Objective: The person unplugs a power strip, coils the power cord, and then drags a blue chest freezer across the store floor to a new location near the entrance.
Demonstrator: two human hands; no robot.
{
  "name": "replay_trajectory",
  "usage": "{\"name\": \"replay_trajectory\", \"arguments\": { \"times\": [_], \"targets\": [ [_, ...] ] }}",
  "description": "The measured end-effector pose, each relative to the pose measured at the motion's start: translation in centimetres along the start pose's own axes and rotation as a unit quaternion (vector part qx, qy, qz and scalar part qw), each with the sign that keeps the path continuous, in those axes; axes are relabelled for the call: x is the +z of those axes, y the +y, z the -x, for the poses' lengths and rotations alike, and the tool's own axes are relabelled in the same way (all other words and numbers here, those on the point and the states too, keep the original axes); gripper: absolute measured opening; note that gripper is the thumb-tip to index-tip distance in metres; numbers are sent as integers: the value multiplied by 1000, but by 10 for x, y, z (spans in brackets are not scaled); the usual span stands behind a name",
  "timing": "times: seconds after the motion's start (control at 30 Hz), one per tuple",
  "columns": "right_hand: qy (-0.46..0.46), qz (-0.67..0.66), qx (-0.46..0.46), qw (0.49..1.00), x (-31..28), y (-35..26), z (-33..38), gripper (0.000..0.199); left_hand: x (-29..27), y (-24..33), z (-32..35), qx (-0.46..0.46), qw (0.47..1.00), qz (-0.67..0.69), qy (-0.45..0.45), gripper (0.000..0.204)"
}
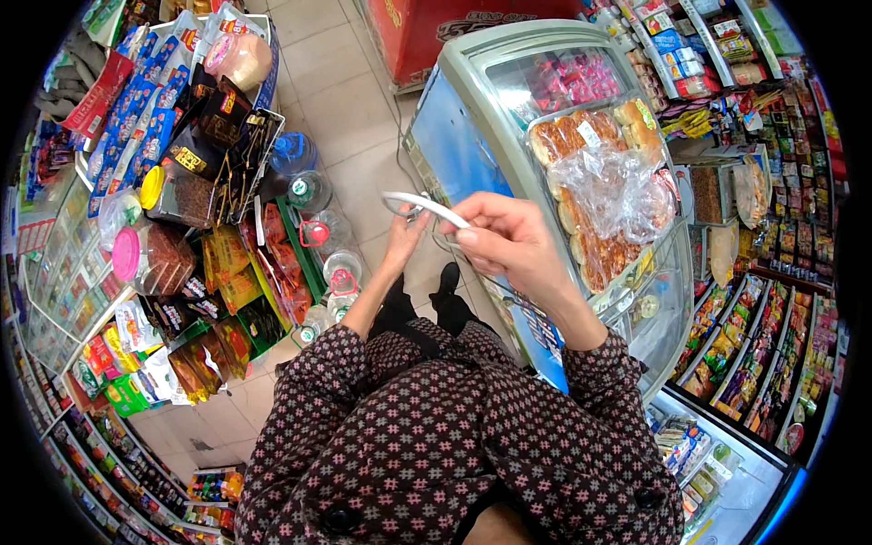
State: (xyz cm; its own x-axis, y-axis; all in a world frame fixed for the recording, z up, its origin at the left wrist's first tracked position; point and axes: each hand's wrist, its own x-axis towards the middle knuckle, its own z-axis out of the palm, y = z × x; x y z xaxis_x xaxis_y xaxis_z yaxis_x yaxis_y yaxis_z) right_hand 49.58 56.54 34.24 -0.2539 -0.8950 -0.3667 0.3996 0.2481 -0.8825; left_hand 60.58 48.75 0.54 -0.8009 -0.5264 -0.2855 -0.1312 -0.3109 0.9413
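A white curved strip (425, 202), like a band or a thick cord, spans the gap between my two hands above the aisle. My right hand (513, 238) pinches its right end between thumb and fingers. At the other end my left hand (402, 241) is closed on a thin loop of it, with its fingertips partly hidden. Thin grey cord shows beside and below the strip; whether it joins the strip I cannot tell. Close to my right hand stands a chest freezer (468, 150) with a glass top, bearing trays of topped bread buns (581, 136) and crumpled clear plastic (618, 191).
On the left, a display stand (272, 136) holds snack bags and tubs, including a pink-lidded jar (154, 259). Large plastic bottles (327, 232) line its foot on the tiled floor (350, 100). A red box-shaped unit (427, 36) stands ahead. Shelves of packets (754, 354) fill the right.
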Motion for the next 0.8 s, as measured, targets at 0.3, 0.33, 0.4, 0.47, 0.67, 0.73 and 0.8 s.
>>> {"name": "replay_trajectory", "arguments": {
  "times": [0.3,0.33,0.4,0.47,0.67,0.73,0.8],
  "targets": [
    [18,-127,-276,952,-5,-94,50,22,-39,-47,14,-9,986,-150,68,29],
    [24,-139,-296,945,-8,-99,55,23,-50,-48,15,-42,976,-200,71,31],
    [54,-106,-323,939,-17,-95,57,24,-79,-53,14,-109,946,-294,84,34],
    [120,-45,-322,938,-21,-85,54,24,-98,-47,10,-55,965,-238,93,35],
    [115,-12,-125,985,-51,-13,4,20,-93,93,1,-4,989,-29,145,27],
    [102,19,-67,992,-58,13,-23,24,-86,138,-3,-7,989,17,144,26],
    [81,36,-25,996,-66,43,-50,30,-71,185,-8,-4,991,48,128,24]
  ]
}}
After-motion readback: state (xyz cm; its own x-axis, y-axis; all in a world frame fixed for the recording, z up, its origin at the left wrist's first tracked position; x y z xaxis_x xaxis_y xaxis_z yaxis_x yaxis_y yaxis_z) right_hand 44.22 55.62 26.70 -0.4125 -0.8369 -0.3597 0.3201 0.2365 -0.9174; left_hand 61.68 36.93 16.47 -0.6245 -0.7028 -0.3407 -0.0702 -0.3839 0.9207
